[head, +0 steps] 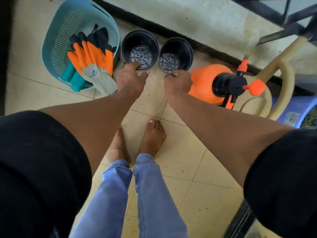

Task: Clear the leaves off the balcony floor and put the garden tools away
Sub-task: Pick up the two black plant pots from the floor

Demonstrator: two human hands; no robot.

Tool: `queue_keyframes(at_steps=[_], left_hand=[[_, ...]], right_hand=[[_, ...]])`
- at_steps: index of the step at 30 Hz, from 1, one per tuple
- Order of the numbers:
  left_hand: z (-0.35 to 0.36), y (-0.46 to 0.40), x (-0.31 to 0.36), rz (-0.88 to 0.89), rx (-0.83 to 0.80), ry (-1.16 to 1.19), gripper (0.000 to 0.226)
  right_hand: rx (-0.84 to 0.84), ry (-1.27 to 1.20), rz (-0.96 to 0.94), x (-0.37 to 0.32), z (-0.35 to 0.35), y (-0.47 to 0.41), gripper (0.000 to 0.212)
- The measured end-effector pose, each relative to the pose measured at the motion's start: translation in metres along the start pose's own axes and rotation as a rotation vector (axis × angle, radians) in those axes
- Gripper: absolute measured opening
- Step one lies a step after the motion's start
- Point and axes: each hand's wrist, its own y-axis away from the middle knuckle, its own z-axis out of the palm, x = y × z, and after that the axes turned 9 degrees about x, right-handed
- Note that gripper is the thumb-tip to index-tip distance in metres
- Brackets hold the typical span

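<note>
the tiled balcony floor [180,152] carries everything here, and its far edge meets a low, stained wall [171,16]. at the far left of the floor sits a teal basket [56,31], tipped so its perforated inside shows; a pair of orange and black gloves [92,54] lies in it with the cuffs hanging over the near rim, beside teal tool handles [73,78]. along the far edge to the right lies an orange sprayer [205,79] on its side, its black pump head and orange nozzle pointing right, with a beige dustpan handle [274,69] just behind it. between basket and sprayer stand two black pots, upright and touching each other. the left pot [139,42] is just beside the basket; the right pot [178,48] stands close to the sprayer. the left hand [131,79] grips the near rim of the left pot, fingers [137,66] curled over the edge. the right hand [178,81] is clenched on the near rim of the right pot. two bare feet [152,136] stand on the tiles below.
</note>
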Motion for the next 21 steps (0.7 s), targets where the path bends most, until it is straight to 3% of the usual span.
queue_keyframes(at_steps=[10,16,19,21], left_hand=[[-0.008,-0.002,-0.002,0.009,-0.047,0.021,0.040],[-0.006,-0.002,0.002,0.043,-0.033,0.018,0.038],[-0.017,-0.003,0.009,-0.085,0.083,0.189,0.041],[-0.015,0.015,0.002,-0.115,0.178,0.232,0.037]], right_hand=[[-0.008,0.032,0.028,0.005,-0.004,0.001,0.016],[0.029,-0.045,0.038,0.011,-0.002,0.003,0.025],[0.069,-0.040,0.030,0.019,-0.006,0.011,0.033],[0.058,-0.090,0.112,0.025,-0.001,0.014,0.027]])
